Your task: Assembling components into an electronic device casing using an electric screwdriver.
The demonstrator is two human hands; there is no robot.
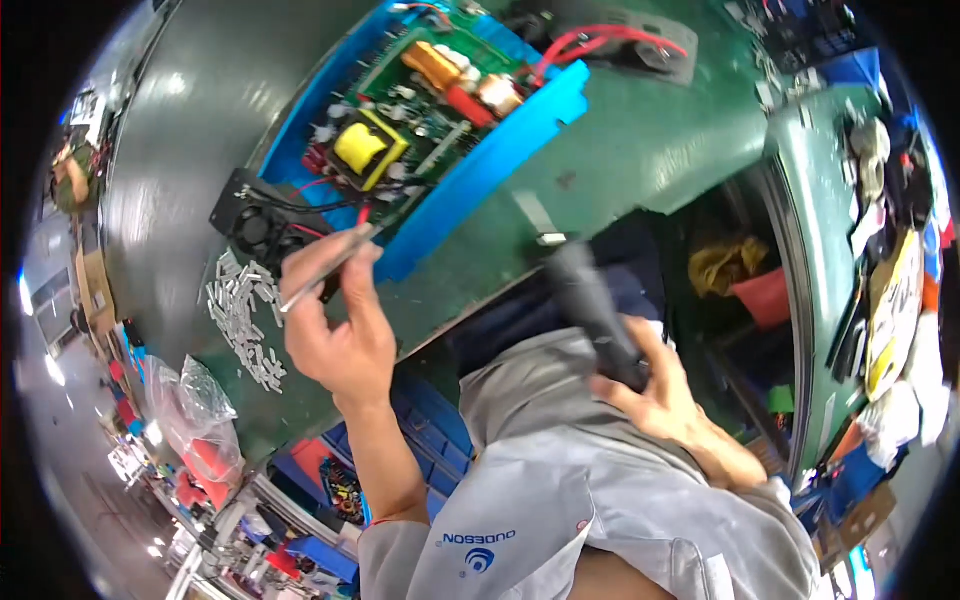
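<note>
My left hand [340, 335] is closed around a pair of slim metal tweezers [325, 270], their tip close to a red-covered wire end [363, 214] at the circuit board's near corner. That green board [415, 125] sits in a blue open housing [500, 150] and carries a yellow transformer [362, 150], coils and capacitors. Beside the hand lies a black panel with a fan [255, 225], wired to the board. In my right hand [665, 395] is a thick, dark, cylindrical hand tool [590, 305], smeared by motion, held over my lap at the table's edge; its exact kind does not show.
Several short white tubes [243, 320] lie heaped left of my left hand. A clear plastic bag [195, 415] hangs at the table's left edge. Red cables [610, 45] run to a grey end plate [665, 60]. A green-edged opening [790, 300] lies right.
</note>
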